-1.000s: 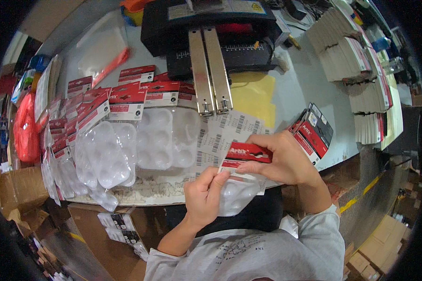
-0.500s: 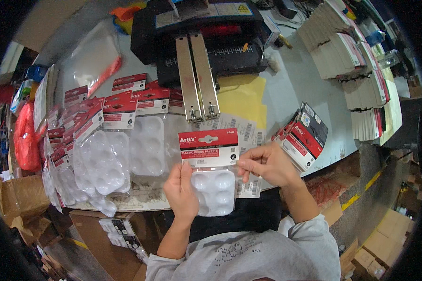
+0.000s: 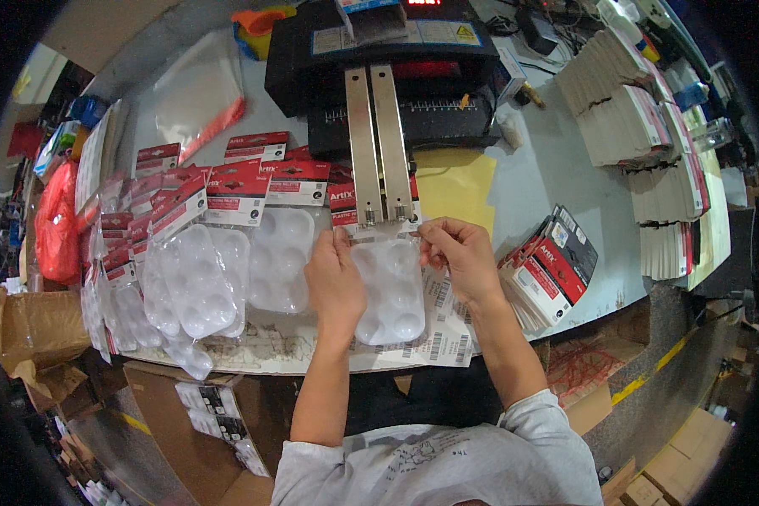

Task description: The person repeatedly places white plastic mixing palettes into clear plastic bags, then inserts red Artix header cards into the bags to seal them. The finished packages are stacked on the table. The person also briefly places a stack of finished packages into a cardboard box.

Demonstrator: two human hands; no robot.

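Note:
A white plastic paint palette in a clear bag [image 3: 388, 297] lies between my hands, with its red and white header card [image 3: 343, 199] pushed beneath two metal arms [image 3: 373, 143] of a black machine [image 3: 312, 80]. My left hand [image 3: 336, 277] grips the package's left edge just below the card, thumb on top. On the opposite edge, my right hand [image 3: 460, 253] pinches the card's lower corner between thumb and fingers. The metal arms hide the middle of the card.
Bagged palettes with red cards [image 3: 198, 278] lie piled at left. Right of my hands stands a stack of folded header cards [image 3: 548, 268]; taller card stacks [image 3: 616, 110] line the right edge. A yellow sheet [image 3: 455, 185] and barcode label sheets [image 3: 447, 325] lie near the machine.
Both hands have moved forward with the bagged palette, and its header card has gone under the machine's metal arms. The view has also shifted slightly.

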